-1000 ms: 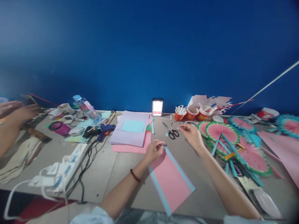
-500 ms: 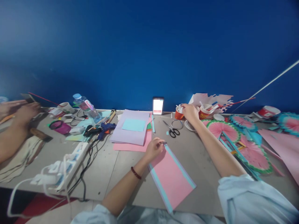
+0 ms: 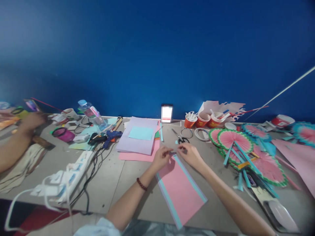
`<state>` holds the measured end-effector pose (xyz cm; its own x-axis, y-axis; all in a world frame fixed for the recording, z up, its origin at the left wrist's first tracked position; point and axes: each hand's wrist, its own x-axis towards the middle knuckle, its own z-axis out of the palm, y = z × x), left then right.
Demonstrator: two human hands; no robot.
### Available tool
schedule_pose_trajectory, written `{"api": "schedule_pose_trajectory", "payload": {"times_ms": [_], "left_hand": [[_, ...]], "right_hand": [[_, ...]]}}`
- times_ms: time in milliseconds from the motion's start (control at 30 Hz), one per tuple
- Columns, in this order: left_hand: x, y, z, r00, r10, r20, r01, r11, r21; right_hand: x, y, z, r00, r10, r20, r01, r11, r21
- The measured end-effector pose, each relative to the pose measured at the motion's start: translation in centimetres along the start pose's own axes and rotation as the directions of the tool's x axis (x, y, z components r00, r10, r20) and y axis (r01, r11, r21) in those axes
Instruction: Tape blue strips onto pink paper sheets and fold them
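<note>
Blue wall (image 3: 157, 59) rises well beyond both grips, behind your grey worktop (image 3: 137, 186). Your pink sheet (image 3: 180, 190), with light-blue strips down its long sides, lies nearer you than the grips, its far end between them. Your left grip (image 3: 161, 159) curls at that end; I cannot tell whether it pinches the paper. Your right grip (image 3: 192, 154) has thumb and finger brought close together just across from it; whether they hold anything is too small to tell. The step in hand looks like fingertip work on that end. The next move probably calls for a steady left grip and a light right touch, since thin paper could slip or crease. Scissors (image 3: 183, 140) lie just beyond your right grip, paper cups (image 3: 190, 123) farther beyond, pleated fans (image 3: 235, 139) to its right. Stacked paper (image 3: 136, 144) sits beyond and left of your left grip.
</note>
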<state>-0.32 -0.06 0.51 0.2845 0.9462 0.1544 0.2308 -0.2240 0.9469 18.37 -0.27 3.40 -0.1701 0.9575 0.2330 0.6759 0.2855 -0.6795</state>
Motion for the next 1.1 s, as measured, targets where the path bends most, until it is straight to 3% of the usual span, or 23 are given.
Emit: {"api": "schedule_pose_trajectory", "payload": {"times_ms": [100,167,300,367,600,833,1100], "left_hand": [[0.1,0.6,-0.4,0.999,-0.013,0.037,0.014,1.0,-0.018],[0.1,1.0,-0.7,0.989,-0.102,0.104,0.113,0.988,-0.106],[0.1,1.4,-1.0,0.904,-0.322,0.282,0.4,0.87,-0.288],[0.0,1.3,-1.0,0.876,-0.358,0.323,0.462,0.815,-0.351],[0.1,0.8,-0.8,0.792,-0.409,0.453,0.59,0.703,-0.397],[0.1,2.3,-1.1,0.721,-0.422,0.55,0.653,0.679,-0.335],[0.0,2.3,-1.2,0.725,-0.378,0.576,0.637,0.687,-0.35]], "right_hand": [[-1.8,0.1,1.6,0.998,0.05,0.046,-0.053,0.996,0.068],[-2.2,0.2,2.1,0.997,0.046,0.064,-0.052,0.995,0.088],[-2.2,0.5,2.5,0.999,0.034,0.037,-0.037,0.996,0.081],[-2.3,0.6,2.5,0.999,0.039,0.023,-0.041,0.993,0.106],[-2.6,1.0,2.2,0.996,0.082,-0.025,-0.075,0.975,0.208],[-2.7,1.3,2.1,0.995,0.093,-0.029,-0.083,0.963,0.256],[-2.6,1.5,2.1,0.99,0.133,-0.043,-0.113,0.943,0.313]]}}
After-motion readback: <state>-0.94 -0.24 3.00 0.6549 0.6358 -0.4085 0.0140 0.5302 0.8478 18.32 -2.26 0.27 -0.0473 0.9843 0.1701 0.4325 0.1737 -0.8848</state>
